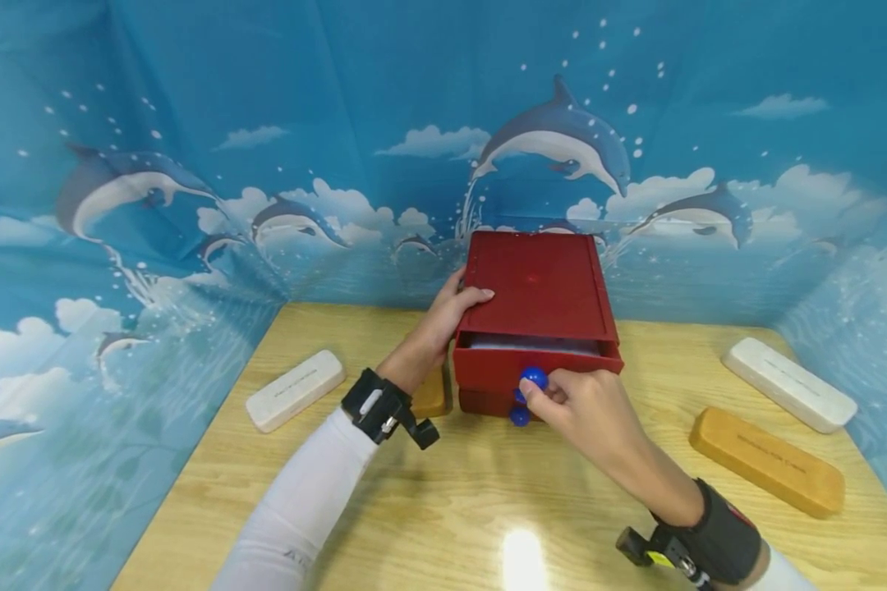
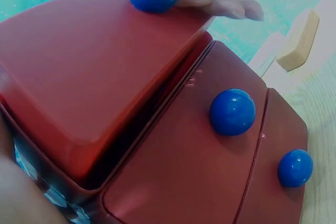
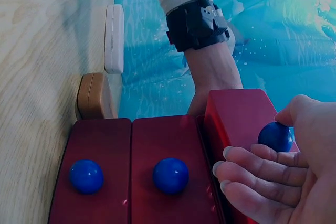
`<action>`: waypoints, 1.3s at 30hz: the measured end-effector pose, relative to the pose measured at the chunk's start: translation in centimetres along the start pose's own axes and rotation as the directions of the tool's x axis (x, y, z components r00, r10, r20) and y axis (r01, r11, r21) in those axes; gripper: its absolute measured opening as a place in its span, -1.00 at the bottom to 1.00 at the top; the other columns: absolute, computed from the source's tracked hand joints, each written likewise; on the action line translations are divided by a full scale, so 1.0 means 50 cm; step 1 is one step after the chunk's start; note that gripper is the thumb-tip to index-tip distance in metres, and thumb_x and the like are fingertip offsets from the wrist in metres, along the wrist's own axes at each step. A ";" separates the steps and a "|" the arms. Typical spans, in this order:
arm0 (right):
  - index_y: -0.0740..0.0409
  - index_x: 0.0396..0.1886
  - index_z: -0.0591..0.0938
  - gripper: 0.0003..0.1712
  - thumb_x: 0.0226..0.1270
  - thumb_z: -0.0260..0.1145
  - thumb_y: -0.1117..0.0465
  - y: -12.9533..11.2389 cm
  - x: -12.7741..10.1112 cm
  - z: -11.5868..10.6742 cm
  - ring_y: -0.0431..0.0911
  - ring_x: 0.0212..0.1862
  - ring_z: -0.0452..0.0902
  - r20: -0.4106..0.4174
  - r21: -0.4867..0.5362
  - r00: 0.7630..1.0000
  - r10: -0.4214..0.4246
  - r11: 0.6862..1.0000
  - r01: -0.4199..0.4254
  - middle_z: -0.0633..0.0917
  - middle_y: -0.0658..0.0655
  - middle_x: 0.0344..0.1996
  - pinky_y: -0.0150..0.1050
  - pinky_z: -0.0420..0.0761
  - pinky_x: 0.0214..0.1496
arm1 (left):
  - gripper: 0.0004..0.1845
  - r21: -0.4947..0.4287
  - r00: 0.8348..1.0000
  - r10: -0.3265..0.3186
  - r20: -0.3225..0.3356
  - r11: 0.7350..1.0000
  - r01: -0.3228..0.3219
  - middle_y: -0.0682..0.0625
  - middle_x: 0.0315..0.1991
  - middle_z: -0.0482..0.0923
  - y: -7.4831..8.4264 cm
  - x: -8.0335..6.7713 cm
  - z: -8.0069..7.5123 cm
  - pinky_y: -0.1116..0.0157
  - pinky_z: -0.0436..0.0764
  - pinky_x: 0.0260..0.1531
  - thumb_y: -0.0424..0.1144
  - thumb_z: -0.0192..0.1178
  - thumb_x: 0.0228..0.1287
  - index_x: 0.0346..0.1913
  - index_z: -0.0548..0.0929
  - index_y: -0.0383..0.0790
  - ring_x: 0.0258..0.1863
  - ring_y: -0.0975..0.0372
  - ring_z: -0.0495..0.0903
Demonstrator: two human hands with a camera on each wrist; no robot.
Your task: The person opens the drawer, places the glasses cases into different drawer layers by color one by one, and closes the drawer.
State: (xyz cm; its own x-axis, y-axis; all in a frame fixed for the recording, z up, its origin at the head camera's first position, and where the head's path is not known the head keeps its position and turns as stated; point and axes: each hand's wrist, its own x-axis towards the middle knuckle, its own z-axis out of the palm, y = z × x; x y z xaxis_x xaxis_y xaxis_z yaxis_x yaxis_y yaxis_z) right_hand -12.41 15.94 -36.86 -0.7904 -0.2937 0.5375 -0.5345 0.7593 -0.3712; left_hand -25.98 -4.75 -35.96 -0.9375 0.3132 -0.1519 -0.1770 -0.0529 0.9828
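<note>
A red drawer box [image 1: 535, 283] with three stacked drawers stands on the table; each drawer has a round blue knob. Its top drawer [image 1: 503, 367] is pulled part way out, and something pale shows inside. My right hand [image 1: 591, 410] pinches the top drawer's knob [image 3: 275, 137] between thumb and index finger, the other fingers stretched beneath. On the box's left side rests my left hand [image 1: 447, 316], its thumb on the top edge; its other fingers are mostly hidden. In the left wrist view the middle knob [image 2: 232, 112] and bottom knob [image 2: 295, 168] belong to closed drawers.
A white case [image 1: 296, 390] lies at the left of the table, another white case [image 1: 789, 384] at the right. Near the right one is an orange-brown case [image 1: 767, 461]. A second brown case [image 1: 432, 394] sits partly hidden beside the box. Behind hangs a dolphin-print cloth [image 1: 384, 98].
</note>
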 end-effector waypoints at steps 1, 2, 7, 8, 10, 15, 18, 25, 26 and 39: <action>-0.08 -0.82 0.34 -0.41 0.31 0.46 0.11 0.002 0.001 0.002 -0.47 -0.75 0.00 -0.003 -0.001 1.000 0.000 1.000 0.000 0.24 -0.23 -0.86 -0.47 0.09 -0.65 | -0.11 -0.001 1.000 -0.001 0.002 1.000 0.001 -0.07 0.40 0.42 0.000 0.000 0.000 -0.02 0.66 0.21 0.01 0.19 0.43 0.68 -0.04 0.25 0.25 -0.01 0.62; -0.08 -0.82 0.34 -0.40 0.31 0.46 0.10 0.005 0.003 0.004 -0.47 -0.75 0.00 -0.008 -0.005 1.000 -0.002 1.000 0.002 0.25 -0.22 -0.87 -0.46 0.08 -0.66 | -0.12 0.001 1.000 -0.001 0.003 1.000 0.001 -0.06 0.40 0.42 -0.001 0.000 0.000 -0.03 0.65 0.23 0.01 0.19 0.43 0.68 -0.04 0.26 0.26 -0.01 0.61; -0.07 -0.83 0.31 -0.39 0.30 0.47 0.10 0.016 0.010 0.011 -0.45 -0.76 0.00 -0.026 -0.017 1.000 -0.017 1.000 0.017 0.24 -0.20 -0.87 -0.46 0.07 -0.66 | -0.10 0.023 1.000 -0.007 -0.008 1.000 0.008 -0.05 0.42 0.41 -0.001 0.001 0.000 -0.06 0.58 0.30 0.03 0.20 0.42 0.68 -0.04 0.26 0.31 -0.01 0.57; -0.06 -0.83 0.31 -0.39 0.30 0.47 0.10 0.018 0.012 0.012 -0.45 -0.76 0.00 -0.026 -0.016 0.999 -0.019 1.000 0.018 0.24 -0.20 -0.87 -0.46 0.07 -0.66 | -0.10 0.028 1.000 -0.008 -0.011 1.000 0.008 -0.05 0.42 0.41 -0.001 0.001 0.000 -0.06 0.57 0.31 0.04 0.20 0.41 0.68 -0.04 0.26 0.31 -0.01 0.57; -0.05 -0.82 0.31 -0.39 0.31 0.47 0.10 0.021 0.014 0.013 -0.43 -0.76 0.01 -0.026 -0.013 1.000 -0.017 1.000 0.017 0.23 -0.20 -0.87 -0.45 0.07 -0.66 | -0.09 0.034 1.000 -0.007 -0.013 0.999 0.007 -0.06 0.42 0.41 -0.001 0.002 0.000 -0.07 0.56 0.32 0.04 0.20 0.41 0.68 -0.04 0.25 0.32 -0.01 0.56; -0.04 -0.81 0.32 -0.39 0.34 0.46 0.10 0.028 0.019 0.016 -0.41 -0.77 0.01 -0.020 0.001 1.000 0.006 1.000 -0.006 0.22 -0.20 -0.86 -0.44 0.06 -0.65 | -0.10 0.038 1.000 0.005 -0.004 0.999 -0.005 -0.06 0.42 0.40 -0.002 0.001 0.001 -0.09 0.54 0.33 0.05 0.20 0.41 0.68 -0.05 0.26 0.32 -0.01 0.55; -0.04 -0.80 0.33 -0.40 0.34 0.46 0.10 0.031 0.022 0.018 -0.39 -0.77 0.04 -0.015 0.006 1.000 0.017 1.000 -0.017 0.23 -0.19 -0.85 -0.43 0.09 -0.66 | -0.10 0.036 1.000 0.006 -0.004 0.999 -0.006 -0.06 0.43 0.39 -0.003 0.001 0.000 -0.08 0.54 0.34 0.05 0.20 0.41 0.68 -0.05 0.26 0.31 0.00 0.56; -0.02 -0.78 0.38 -0.44 0.33 0.47 0.10 0.036 0.028 0.021 -0.36 -0.76 0.11 -0.011 0.021 0.999 0.037 0.999 -0.037 0.28 -0.18 -0.84 -0.41 0.16 -0.66 | -0.10 0.035 1.000 0.003 -0.012 0.999 -0.003 -0.06 0.43 0.38 -0.002 -0.001 0.000 -0.06 0.54 0.32 0.05 0.20 0.41 0.68 -0.04 0.26 0.28 -0.01 0.58; -0.02 -0.78 0.39 -0.45 0.33 0.47 0.10 0.036 0.029 0.022 -0.35 -0.76 0.11 -0.010 0.022 0.999 0.041 0.999 -0.041 0.29 -0.18 -0.84 -0.41 0.16 -0.65 | -0.10 0.034 1.000 0.002 -0.011 0.999 -0.002 -0.05 0.43 0.38 -0.001 -0.001 0.000 -0.06 0.55 0.32 0.04 0.20 0.41 0.68 -0.05 0.26 0.28 -0.01 0.58; -0.01 -0.76 0.42 -0.47 0.35 0.46 0.07 0.036 0.032 0.023 -0.31 -0.76 0.21 0.042 0.050 0.994 0.101 0.993 -0.103 0.35 -0.15 -0.84 -0.38 0.22 -0.64 | -0.09 0.033 1.000 -0.011 -0.022 0.999 0.011 -0.06 0.47 0.34 0.001 -0.003 0.001 -0.08 0.50 0.37 0.04 0.20 0.41 0.68 -0.05 0.24 0.33 -0.01 0.54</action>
State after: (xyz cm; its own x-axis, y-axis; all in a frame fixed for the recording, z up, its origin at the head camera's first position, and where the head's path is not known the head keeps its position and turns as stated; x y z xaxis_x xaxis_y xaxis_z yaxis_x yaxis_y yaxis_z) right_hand -14.98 16.18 -37.54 -0.8522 -0.2393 0.4653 -0.4644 0.7555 -0.4621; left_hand -25.82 -4.75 -35.90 -0.9418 0.2931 -0.1647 -0.1776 -0.0178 0.9839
